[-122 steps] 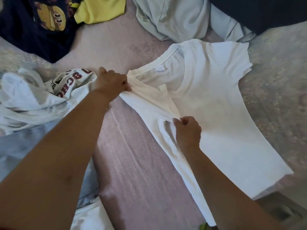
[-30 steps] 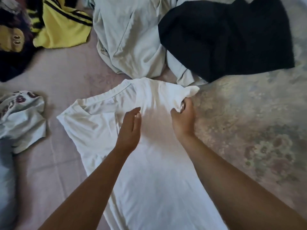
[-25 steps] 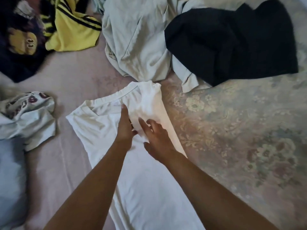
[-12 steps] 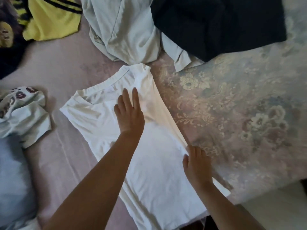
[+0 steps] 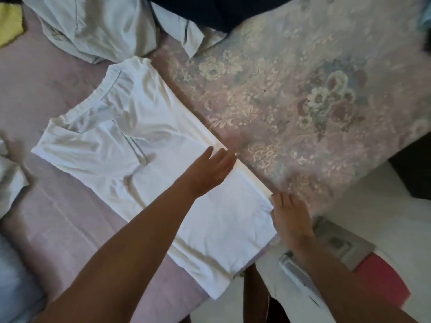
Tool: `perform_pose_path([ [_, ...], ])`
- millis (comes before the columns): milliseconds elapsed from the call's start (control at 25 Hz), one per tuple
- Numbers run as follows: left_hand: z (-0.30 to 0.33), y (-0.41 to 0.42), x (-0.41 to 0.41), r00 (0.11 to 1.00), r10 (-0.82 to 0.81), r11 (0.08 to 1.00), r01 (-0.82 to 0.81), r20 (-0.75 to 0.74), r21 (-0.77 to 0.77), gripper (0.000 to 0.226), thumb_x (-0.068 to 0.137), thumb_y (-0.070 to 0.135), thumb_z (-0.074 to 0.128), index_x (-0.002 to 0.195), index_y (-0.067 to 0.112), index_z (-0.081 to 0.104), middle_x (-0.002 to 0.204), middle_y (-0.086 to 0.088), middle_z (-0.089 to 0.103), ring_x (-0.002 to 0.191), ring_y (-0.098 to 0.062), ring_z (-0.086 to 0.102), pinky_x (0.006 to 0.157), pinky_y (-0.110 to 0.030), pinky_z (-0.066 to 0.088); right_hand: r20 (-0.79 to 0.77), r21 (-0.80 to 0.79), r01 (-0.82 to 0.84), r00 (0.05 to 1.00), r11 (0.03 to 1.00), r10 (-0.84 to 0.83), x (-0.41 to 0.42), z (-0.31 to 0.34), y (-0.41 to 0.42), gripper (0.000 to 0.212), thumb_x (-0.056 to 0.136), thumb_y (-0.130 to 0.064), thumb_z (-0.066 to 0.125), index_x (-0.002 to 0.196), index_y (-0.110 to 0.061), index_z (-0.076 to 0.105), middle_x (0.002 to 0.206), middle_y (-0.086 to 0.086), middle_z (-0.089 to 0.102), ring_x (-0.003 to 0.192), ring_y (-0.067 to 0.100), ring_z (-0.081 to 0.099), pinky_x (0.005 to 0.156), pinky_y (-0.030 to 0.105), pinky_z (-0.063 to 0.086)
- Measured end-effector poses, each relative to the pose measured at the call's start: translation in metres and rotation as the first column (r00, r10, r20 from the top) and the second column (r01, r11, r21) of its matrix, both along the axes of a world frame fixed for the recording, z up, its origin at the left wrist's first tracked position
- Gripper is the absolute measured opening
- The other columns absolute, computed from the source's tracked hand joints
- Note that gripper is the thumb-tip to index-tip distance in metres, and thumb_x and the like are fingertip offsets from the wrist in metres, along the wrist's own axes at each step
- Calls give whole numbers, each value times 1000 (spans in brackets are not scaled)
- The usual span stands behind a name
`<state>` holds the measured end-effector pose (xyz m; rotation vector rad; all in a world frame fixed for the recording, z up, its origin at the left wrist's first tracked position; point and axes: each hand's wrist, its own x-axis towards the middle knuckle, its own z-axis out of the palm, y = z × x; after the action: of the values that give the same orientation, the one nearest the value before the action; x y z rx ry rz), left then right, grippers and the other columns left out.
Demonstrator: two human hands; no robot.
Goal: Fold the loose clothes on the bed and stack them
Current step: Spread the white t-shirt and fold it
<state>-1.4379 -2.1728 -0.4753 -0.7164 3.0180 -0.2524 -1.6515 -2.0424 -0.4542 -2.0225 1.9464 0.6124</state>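
A white T-shirt [image 5: 130, 145] lies flat across the bed with both sides folded in, collar at the upper left, hem hanging over the bed's near edge. My left hand [image 5: 210, 171] lies flat on its middle, fingers straight, near the right folded edge. My right hand [image 5: 288, 215] rests with straight fingers against the lower right edge of the shirt, by the hem. More loose clothes lie beyond: a pale grey garment [image 5: 100, 26], a dark navy one [image 5: 233, 10], and a yellow one [image 5: 9, 26] at the far left.
The bed has a pink sheet [image 5: 58, 224] on the left and a floral cover [image 5: 291, 101] on the right. A printed white garment [image 5: 9, 183] and a light blue cloth [image 5: 14, 280] lie at the left. White floor, a grey object [image 5: 338, 243] and a red item [image 5: 384, 283] are below the bed edge.
My left hand has slid down the shirt toward its right edge, pressing it flat. My right hand stays at the lower right edge. The view has shifted down and closer.
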Motion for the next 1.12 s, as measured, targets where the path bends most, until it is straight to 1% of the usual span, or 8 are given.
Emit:
perform_pose_path([
  [80, -2, 8, -6, 1000, -6, 1000, 6, 0, -7, 38, 83, 1, 50, 116, 10, 67, 92, -2, 67, 80, -19, 64, 70, -30, 52, 60, 117, -39, 998, 992, 32, -2, -4, 23, 38, 89, -26, 60, 122, -9, 50, 112, 11, 60, 95, 27, 61, 77, 38, 55],
  [320, -6, 58, -19, 974, 96, 995, -87, -203, 53, 42, 84, 2, 41, 117, 6, 66, 87, -7, 65, 68, -22, 59, 60, -30, 47, 322, -9, 169, 934, 986, -157, -30, 9, 20, 19, 91, -25, 60, 101, -8, 61, 95, 8, 63, 79, 24, 62, 67, 36, 55],
  [480, -10, 142, 11, 920, 289, 948, -238, -263, 210, 29, 83, 8, 45, 109, 3, 56, 92, -15, 66, 76, -29, 63, 68, -36, 48, 394, 321, 243, 845, 915, -362, -35, 0, -10, 19, 93, -30, 57, 105, -18, 48, 94, -3, 56, 87, 17, 58, 79, 30, 51],
  [600, -10, 218, 47, 843, 505, 852, -454, -184, 260, 38, 97, 31, 39, 110, 4, 63, 103, -17, 69, 92, -33, 68, 84, -45, 52, 344, 66, -137, 933, 988, 106, -41, 2, -10, 30, 84, -31, 69, 108, -17, 58, 100, -2, 61, 89, 18, 60, 79, 29, 51],
  [760, -8, 291, 56, 825, 565, 756, -509, -19, 412, 82, 80, 62, 49, 136, 3, 41, 136, -18, 51, 126, -32, 49, 109, -46, 29, 219, -122, -745, 625, 656, 750, -65, -13, -4, 64, 64, -51, 77, 115, -12, 68, 125, 7, 63, 113, 27, 61, 96, 41, 42],
  [840, -10, 302, 50, 795, 606, 713, -553, 18, 432, 90, 78, 56, 49, 145, 1, 25, 143, -18, 43, 132, -32, 42, 110, -47, 31, 218, -16, -835, 535, 551, 817, -76, -23, -9, 89, 56, -59, 78, 126, -8, 60, 137, 9, 53, 125, 26, 52, 105, 43, 26],
  [960, -15, 300, 29, 728, 685, 680, -635, -9, 366, 80, 81, 32, 44, 147, -1, 14, 139, -17, 48, 130, -31, 43, 103, -49, 42, 154, -77, -889, 438, 452, 886, -82, -27, -17, 72, 73, -33, 73, 135, -7, 50, 141, 10, 49, 129, 26, 48, 112, 44, 17],
  [1120, -11, 301, 19, 704, 681, 726, -610, -202, 317, 52, 79, 7, 44, 129, 1, 55, 122, -17, 62, 113, -33, 60, 96, -49, 48, 191, -336, -910, 189, 245, 963, -80, -26, -28, 46, 76, 1, 50, 118, -9, 67, 125, 10, 63, 115, 25, 60, 112, 41, 26],
])
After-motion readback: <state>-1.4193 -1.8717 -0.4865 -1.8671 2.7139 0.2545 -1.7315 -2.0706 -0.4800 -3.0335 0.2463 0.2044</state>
